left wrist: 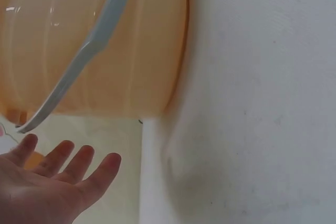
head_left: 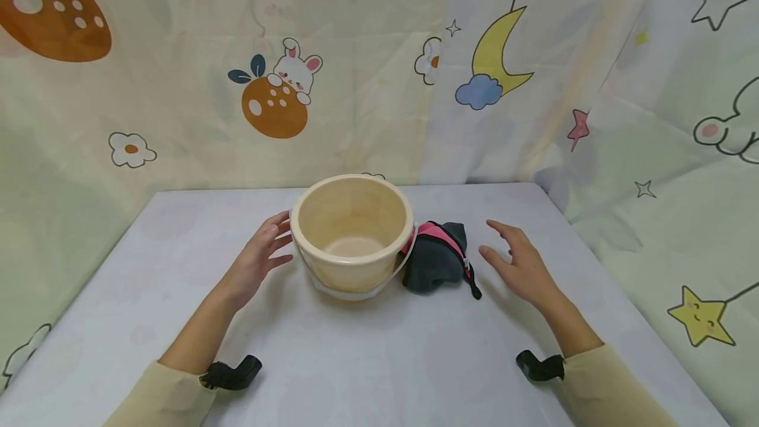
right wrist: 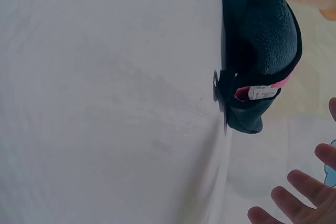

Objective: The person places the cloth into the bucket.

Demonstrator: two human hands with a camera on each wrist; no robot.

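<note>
A cream plastic bucket (head_left: 352,275) stands upright on the table, its pale handle (left wrist: 86,51) hanging down the near side. Close by the bucket's left side is my left hand (head_left: 255,262), fingers spread and loosely bent, holding nothing. Against the bucket's right side, or just beside it, lies a dark grey fleece item (head_left: 435,267) with a pink band, black trim and a short black strap. The right wrist view shows a white label on this fleece item (right wrist: 268,35). My right hand (head_left: 524,265) hovers to its right, apart from it, fingers relaxed and holding nothing.
A white-covered table (head_left: 367,361) carries the bucket and the fleece item. Behind and to the sides hangs a patterned cloth (head_left: 367,84) with cartoon prints. Black wrist mounts (head_left: 234,373) sit at both sleeve cuffs.
</note>
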